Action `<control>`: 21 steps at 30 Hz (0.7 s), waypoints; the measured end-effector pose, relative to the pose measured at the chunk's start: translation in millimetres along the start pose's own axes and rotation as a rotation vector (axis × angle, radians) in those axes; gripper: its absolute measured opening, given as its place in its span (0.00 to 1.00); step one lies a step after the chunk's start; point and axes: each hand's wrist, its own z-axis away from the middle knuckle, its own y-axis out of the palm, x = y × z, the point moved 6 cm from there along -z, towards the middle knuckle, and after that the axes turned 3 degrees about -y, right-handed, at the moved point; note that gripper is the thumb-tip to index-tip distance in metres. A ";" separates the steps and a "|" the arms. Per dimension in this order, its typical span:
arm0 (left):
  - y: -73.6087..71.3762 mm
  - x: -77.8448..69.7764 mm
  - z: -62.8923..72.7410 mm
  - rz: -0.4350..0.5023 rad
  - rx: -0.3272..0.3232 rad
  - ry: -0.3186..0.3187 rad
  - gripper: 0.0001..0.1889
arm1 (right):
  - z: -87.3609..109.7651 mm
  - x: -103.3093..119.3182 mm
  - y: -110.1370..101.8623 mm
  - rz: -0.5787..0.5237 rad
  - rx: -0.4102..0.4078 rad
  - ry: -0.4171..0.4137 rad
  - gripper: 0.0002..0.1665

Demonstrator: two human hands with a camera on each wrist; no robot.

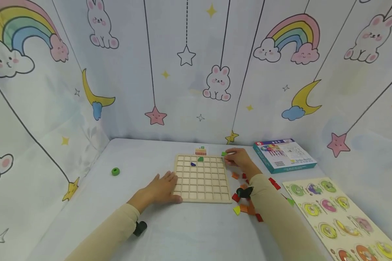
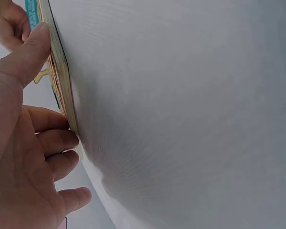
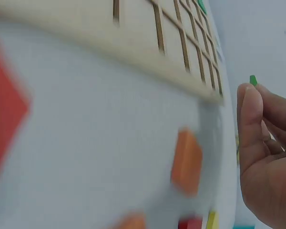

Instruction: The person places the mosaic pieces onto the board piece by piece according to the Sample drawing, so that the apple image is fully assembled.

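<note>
A light wooden grid board [image 1: 202, 185] lies flat in the middle of the table. Fingers of my left hand [image 1: 161, 187] rest on its left edge; in the left wrist view the thumb lies along the board's edge [image 2: 62, 76]. At the board's far right corner my right hand [image 1: 237, 158] pinches a small green piece [image 1: 224, 153] between thumb and fingertips, with only its tip [image 3: 253, 80] showing in the right wrist view. A green piece [image 1: 200, 158] and a dark blue piece [image 1: 193, 164] sit in cells near the back of the grid.
Loose red, orange and yellow pieces, among them a yellow one [image 1: 236, 210], lie right of the board under my right forearm. A small picture card [image 1: 200, 150] stands behind the board. Farther right are a box [image 1: 284, 156] and a fruit picture board [image 1: 308, 208]. A green ring [image 1: 115, 171] lies left.
</note>
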 end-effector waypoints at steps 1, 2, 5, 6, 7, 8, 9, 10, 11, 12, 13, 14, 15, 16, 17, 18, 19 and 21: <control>0.4 0.1 -0.1 0.000 -0.001 0.002 0.50 | -2.2 2.5 10.4 0.045 0.024 -0.024 0.26; 0.8 0.1 -0.3 0.000 -0.001 0.004 0.50 | -4.1 5.3 20.3 0.096 0.048 -0.044 0.25; 1.3 0.4 -1.1 -0.003 -0.007 0.004 0.50 | -7.9 11.9 46.3 0.238 0.105 -0.089 0.24; 0.8 0.2 -1.1 0.000 -0.009 0.004 0.50 | -9.6 13.3 53.5 0.299 0.124 -0.102 0.24; 0.6 0.0 -1.1 0.002 -0.010 0.003 0.50 | -9.9 15.1 59.5 0.368 0.134 -0.122 0.23; 0.8 -0.1 -1.5 0.003 -0.011 0.004 0.50 | -10.5 16.0 64.1 0.438 0.134 -0.141 0.23; 0.8 -0.4 -1.6 0.005 -0.011 0.003 0.50 | -10.6 16.8 67.8 0.500 0.125 -0.151 0.22; 0.9 -0.5 -1.7 0.004 -0.012 0.001 0.50 | -10.0 18.1 71.1 0.560 0.115 -0.166 0.21; 1.0 -0.5 -1.8 0.006 -0.012 0.001 0.50 | -9.5 19.1 73.5 0.610 0.106 -0.179 0.20; 0.8 -0.7 -1.7 0.008 -0.012 0.000 0.50 | -9.3 19.5 75.2 0.648 0.096 -0.188 0.20; 1.1 -0.6 -1.9 0.007 -0.012 -0.002 0.50 | -8.2 20.2 76.5 0.673 0.081 -0.194 0.19; 1.1 -0.6 -1.8 0.006 -0.013 -0.001 0.50 | -7.9 20.2 77.7 0.676 0.074 -0.189 0.19; 0.9 -0.7 -1.4 0.007 -0.013 -0.002 0.50 | -7.7 20.2 78.9 0.682 0.072 -0.186 0.19; 1.0 -0.7 -1.3 0.006 -0.013 -0.001 0.50 | -7.7 20.0 79.6 0.686 0.071 -0.182 0.19; 0.9 -0.6 -1.1 0.006 -0.012 -0.001 0.50 | -7.9 19.6 80.3 0.690 0.070 -0.178 0.19; 0.7 -0.5 -0.9 0.002 -0.013 -0.001 0.50 | -8.4 19.4 80.7 0.696 0.067 -0.175 0.20; 0.6 -0.3 -0.8 0.002 -0.013 0.000 0.50 | -8.8 19.6 81.2 0.705 0.068 -0.178 0.20; 0.5 0.4 -0.9 0.001 -0.012 -0.003 0.50 | -10.1 19.4 82.1 0.718 0.071 -0.178 0.21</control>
